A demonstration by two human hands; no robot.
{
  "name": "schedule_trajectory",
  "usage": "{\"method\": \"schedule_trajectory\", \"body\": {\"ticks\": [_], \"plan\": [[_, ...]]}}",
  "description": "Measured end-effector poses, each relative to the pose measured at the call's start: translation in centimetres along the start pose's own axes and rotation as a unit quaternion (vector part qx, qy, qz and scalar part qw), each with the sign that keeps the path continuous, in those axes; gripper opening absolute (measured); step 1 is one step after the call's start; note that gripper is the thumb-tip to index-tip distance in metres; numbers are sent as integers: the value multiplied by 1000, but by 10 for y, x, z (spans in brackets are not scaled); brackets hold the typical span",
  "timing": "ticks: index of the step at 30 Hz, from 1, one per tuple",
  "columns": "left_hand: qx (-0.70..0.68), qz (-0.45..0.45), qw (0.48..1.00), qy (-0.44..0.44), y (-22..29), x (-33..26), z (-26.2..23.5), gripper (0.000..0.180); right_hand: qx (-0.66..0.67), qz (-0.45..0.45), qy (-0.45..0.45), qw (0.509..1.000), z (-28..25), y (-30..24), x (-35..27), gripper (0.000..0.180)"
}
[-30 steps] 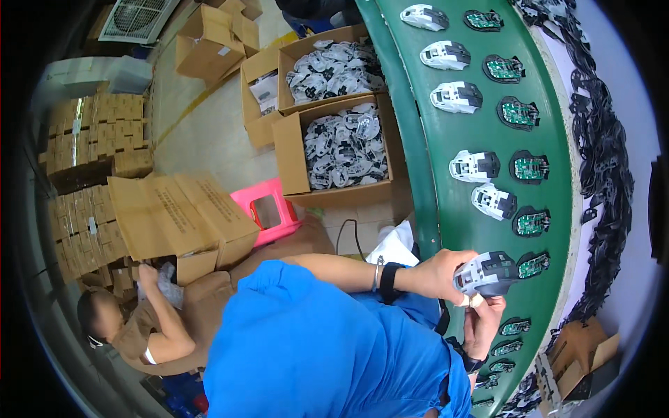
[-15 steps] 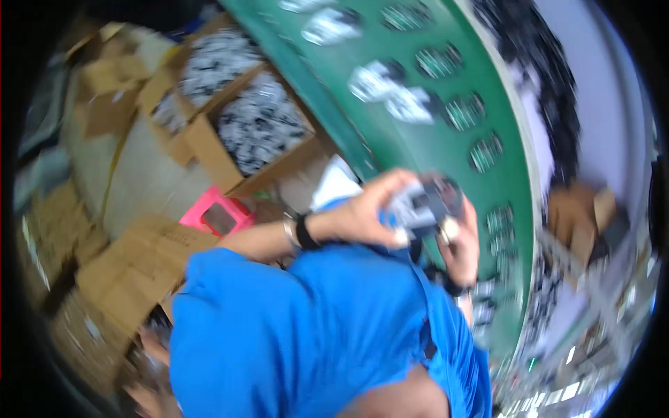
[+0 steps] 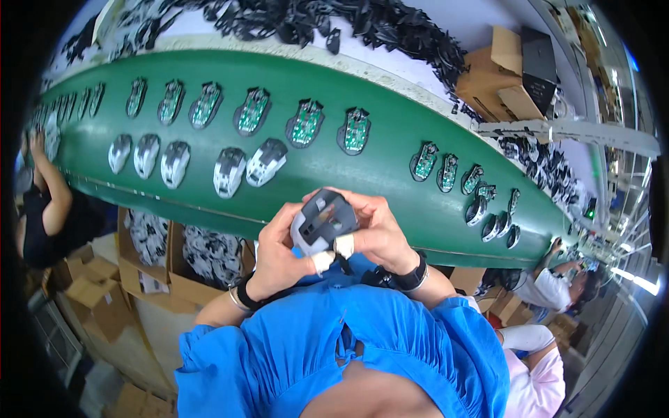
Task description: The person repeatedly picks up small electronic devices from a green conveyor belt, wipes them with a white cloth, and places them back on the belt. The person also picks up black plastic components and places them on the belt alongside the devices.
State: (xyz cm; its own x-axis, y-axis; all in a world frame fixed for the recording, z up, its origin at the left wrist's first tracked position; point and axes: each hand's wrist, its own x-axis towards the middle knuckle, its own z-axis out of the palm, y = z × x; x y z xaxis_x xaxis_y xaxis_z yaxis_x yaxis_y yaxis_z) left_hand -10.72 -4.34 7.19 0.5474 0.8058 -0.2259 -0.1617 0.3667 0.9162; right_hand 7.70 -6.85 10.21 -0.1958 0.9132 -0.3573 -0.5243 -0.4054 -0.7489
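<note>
A grey and black computer mouse shell [image 3: 327,214] is held up between my two hands at the near edge of the green belt. My left hand [image 3: 277,245] grips its left side, with the thumb at its lower edge. Around the right side close the fingers of my right hand [image 3: 380,235], its thumb pressed near the bottom. Both thumbs wear pale coverings. Beyond my hands on the belt [image 3: 293,191], several white and grey mouse shells [image 3: 228,171] lie in a row. Farther back sit several mouse bases with green circuit boards [image 3: 305,124].
Black parts [image 3: 334,21] are heaped along the far ledge, beside an open cardboard box [image 3: 491,76]. Below the belt at left stand cartons [image 3: 185,282] filled with parts. Other people work at both ends; one person's arm [image 3: 54,184] reaches onto the belt at left.
My view has swung round, so the belt now runs across the picture instead of steeply down it. Both hands still hold the mouse shell, which is sharper now.
</note>
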Motion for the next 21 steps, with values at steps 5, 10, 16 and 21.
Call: {"method": "schedule_trajectory", "body": {"ticks": [5,10,16,21], "plan": [[36,-32,997,-53,17,53,13,62,-29,-64,54,996,-21,-28,9,71],[64,16,988,-139,18,81,13,80,-165,-184,81,966,-29,-48,5,72],[-192,-108,963,-157,32,148,13,97,-518,-450,151,711,-63,-60,52,64],[-402,-313,860,2,-27,161,-36,62,-584,-368,-42,723,-79,-51,111,45]]}}
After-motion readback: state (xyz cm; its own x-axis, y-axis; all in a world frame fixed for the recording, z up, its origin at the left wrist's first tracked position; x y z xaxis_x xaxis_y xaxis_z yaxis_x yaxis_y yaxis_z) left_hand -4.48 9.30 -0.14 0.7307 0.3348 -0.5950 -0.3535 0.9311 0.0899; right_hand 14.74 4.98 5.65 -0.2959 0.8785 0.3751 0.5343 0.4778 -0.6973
